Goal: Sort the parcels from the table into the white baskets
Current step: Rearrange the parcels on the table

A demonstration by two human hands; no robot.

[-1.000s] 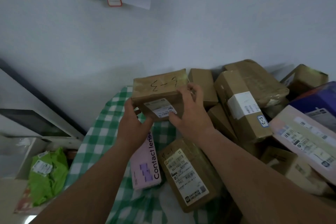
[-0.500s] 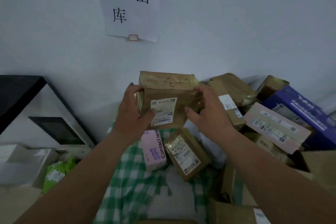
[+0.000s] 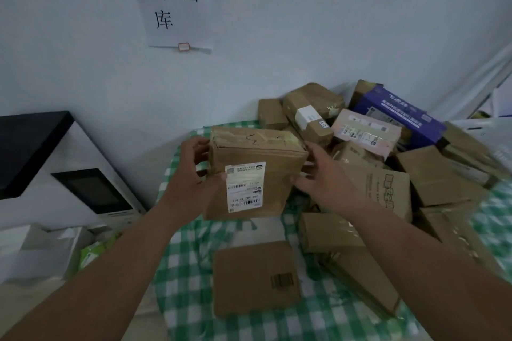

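While your left hand [image 3: 194,188] grips the taped brown cardboard parcel [image 3: 255,174] above the green checked tablecloth [image 3: 194,299], label toward you, probably for reading, your right hand [image 3: 321,183] hovers open beside it; 0 baskets show.

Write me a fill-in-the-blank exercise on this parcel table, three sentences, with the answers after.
1. The brown parcel held up by the left hand carries a ____ shipping label facing the camera.
2. The tablecloth under the parcels is checked white and ____.
3. Against the wall at the back right of the pile lies a long ____ box with white print.

Missing words: white; green; blue
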